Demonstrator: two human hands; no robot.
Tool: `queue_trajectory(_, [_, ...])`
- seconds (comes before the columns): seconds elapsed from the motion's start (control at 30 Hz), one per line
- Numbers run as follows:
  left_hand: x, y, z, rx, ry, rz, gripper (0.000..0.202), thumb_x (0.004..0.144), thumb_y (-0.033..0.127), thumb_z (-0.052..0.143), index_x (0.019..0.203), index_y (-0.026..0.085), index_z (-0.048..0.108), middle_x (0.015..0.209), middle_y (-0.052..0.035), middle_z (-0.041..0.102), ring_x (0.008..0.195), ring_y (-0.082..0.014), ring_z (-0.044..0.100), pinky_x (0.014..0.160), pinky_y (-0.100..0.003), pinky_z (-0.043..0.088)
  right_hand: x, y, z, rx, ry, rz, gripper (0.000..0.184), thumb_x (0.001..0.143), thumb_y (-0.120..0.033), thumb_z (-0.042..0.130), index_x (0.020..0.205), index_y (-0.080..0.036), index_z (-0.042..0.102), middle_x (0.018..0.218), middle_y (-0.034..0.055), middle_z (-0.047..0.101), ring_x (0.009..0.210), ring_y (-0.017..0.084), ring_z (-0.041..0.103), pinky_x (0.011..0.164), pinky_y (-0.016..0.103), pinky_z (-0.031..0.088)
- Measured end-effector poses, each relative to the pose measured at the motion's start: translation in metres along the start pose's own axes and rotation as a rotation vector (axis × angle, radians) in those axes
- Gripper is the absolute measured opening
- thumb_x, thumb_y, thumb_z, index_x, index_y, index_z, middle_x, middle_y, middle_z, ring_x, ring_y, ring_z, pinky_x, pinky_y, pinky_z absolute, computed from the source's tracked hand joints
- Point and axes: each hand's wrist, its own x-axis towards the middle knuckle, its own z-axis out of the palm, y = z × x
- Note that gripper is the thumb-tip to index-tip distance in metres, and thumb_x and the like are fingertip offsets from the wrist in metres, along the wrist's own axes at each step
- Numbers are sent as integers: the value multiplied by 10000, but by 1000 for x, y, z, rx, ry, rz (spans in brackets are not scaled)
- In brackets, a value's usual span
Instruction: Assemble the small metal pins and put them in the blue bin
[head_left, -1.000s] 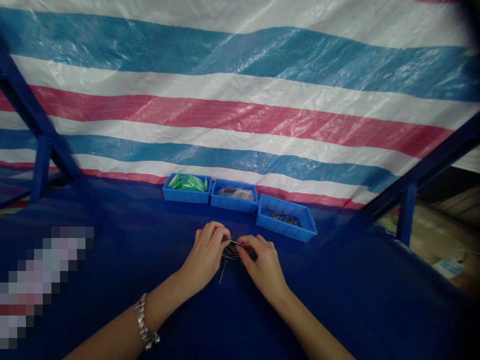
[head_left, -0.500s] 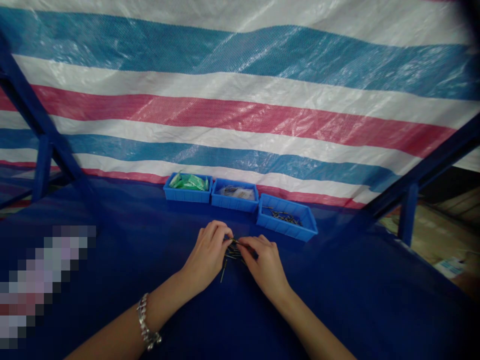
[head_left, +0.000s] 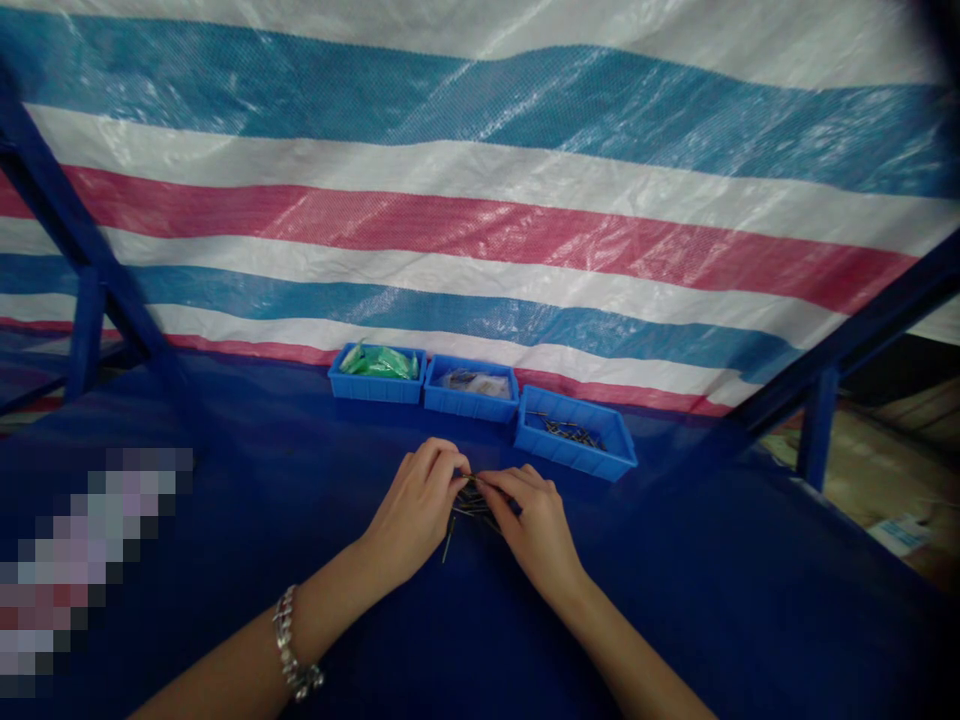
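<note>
My left hand (head_left: pixel 427 500) and my right hand (head_left: pixel 536 520) meet over the middle of the blue table, fingertips nearly touching. Both pinch a thin metal rod (head_left: pixel 472 478), brassy in part, held level between them. Fingers cover its ends, so its exact kind cannot be made out. Just below lies a small pile of similar dark, slim metal rods (head_left: pixel 471 503), partly hidden by my hands. One loose rod (head_left: pixel 448 540) sticks out from the pile toward me, beside my left hand.
Behind my hands stand three blue bins: one with green packets (head_left: pixel 379 392), one with clear plastic bags (head_left: pixel 471 403), one with more metal rods (head_left: pixel 574 455). A striped plastic sheet (head_left: pixel 480 215) hangs behind. Blue frame posts (head_left: pixel 817 430) rise at both sides.
My right fingers have closed in slightly toward the left ones, and less of the rod shows between them. The pile and the bins stay put.
</note>
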Motion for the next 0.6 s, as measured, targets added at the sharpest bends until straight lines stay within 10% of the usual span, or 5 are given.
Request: queue_trajectory(0.6, [1,-8,-2,-12,-181,-53,123,854,142,397,966,160,444,947,-42,494,853,-156,478,766,-315,407,-1,-4,-4,83,54,-61,160,834,-218,494,895,-235,642,838,10,666,745,173,539,683,303,367])
